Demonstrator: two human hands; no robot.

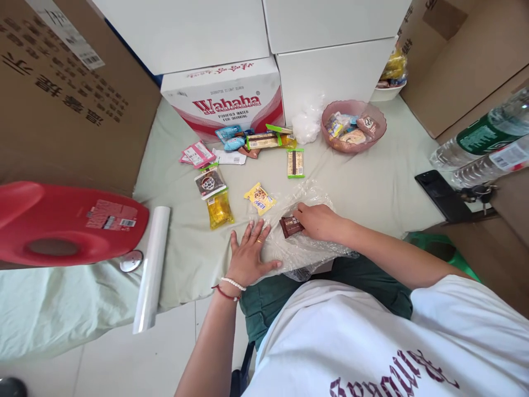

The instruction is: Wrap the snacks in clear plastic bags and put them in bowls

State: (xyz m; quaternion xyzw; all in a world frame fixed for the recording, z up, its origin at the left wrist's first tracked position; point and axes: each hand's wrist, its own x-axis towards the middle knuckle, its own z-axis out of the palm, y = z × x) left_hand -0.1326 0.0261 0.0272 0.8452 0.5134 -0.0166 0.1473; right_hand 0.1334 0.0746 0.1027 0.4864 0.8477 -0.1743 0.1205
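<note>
Brown snack is held by the right hand over crinkly plastic, with the left hand open at eight o'clock.

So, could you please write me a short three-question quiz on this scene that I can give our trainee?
1. True or false: the right hand is on the dark brown packet.
2. Choose one: the bowl with wrapped snacks in it is (a) green, (b) pink, (c) white.
3. Fill the gap: the left hand has its fingers spread, and its wrist wears a white bracelet and a ____ one.

Key: 1 true; 2 b; 3 red.
</note>
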